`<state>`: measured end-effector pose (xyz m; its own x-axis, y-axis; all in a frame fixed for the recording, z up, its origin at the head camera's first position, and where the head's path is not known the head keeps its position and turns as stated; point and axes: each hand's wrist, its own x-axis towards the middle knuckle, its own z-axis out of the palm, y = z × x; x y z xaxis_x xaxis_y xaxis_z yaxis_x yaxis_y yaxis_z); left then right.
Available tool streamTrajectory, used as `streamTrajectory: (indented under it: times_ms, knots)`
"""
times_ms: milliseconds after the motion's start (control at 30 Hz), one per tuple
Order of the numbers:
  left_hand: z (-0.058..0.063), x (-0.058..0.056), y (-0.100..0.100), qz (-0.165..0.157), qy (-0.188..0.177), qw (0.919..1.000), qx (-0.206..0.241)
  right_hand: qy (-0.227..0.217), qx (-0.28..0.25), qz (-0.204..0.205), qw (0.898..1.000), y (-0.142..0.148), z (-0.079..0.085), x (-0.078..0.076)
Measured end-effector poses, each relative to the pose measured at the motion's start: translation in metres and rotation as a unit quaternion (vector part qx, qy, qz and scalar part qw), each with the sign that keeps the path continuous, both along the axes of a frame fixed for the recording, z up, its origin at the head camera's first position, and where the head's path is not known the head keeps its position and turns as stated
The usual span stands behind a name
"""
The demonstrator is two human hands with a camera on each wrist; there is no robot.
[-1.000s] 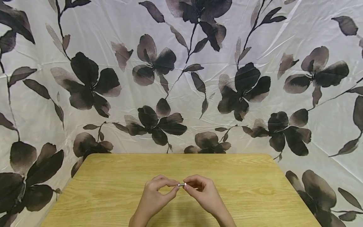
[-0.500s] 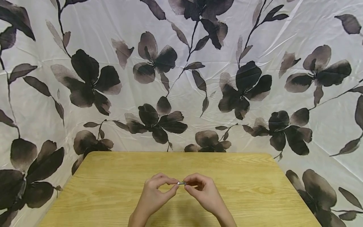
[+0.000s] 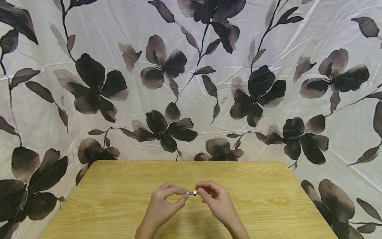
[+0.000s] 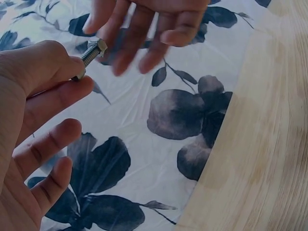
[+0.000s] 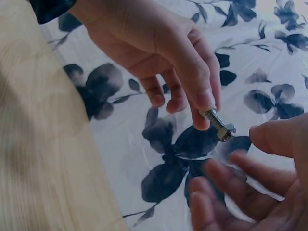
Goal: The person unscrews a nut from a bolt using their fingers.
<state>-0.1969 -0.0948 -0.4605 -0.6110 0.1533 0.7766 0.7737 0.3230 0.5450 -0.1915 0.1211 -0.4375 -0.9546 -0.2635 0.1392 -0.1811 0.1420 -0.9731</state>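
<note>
A small silvery metal bolt (image 3: 191, 193) lies about level above the table in the head view. My left hand (image 3: 165, 202) pinches its left end between thumb and index finger; the other fingers are spread in the left wrist view. Threads show along the bolt (image 5: 217, 121) in the right wrist view. A hexagonal piece (image 5: 226, 133) sits at its free end; whether that is a nut or the head, I cannot tell. My right hand (image 3: 216, 200) is just right of that end, its fingers loosely bent, apart from the bolt and holding nothing.
The wood-grain table (image 3: 119, 186) spreads beneath both hands, with rounded far corners. Behind it and along its sides hangs a pale cloth (image 3: 209, 109) printed with dark flowers. A dark band (image 5: 50, 7) is at the left wrist in the right wrist view.
My right fingers have let go of the bolt's right end and drawn slightly to the right, so the hexagonal piece shows. My left hand keeps its pinch in about the same place.
</note>
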Motion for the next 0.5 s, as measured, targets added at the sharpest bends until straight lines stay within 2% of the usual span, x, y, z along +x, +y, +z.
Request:
streamTrajectory:
  times_ms: [233, 500]
  knots:
    - [0.0, 0.0021, 0.0021, -0.014, -0.029, 0.9995, 0.0, -0.041, 0.03, 0.016, 0.999, 0.0011, -0.001, -0.0014]
    - [-0.0001, 0.0017, 0.0032, 0.001, -0.011, 0.9999, -0.002, -0.019, 0.03, 0.034, 0.999, 0.0028, -0.0012, -0.0012]
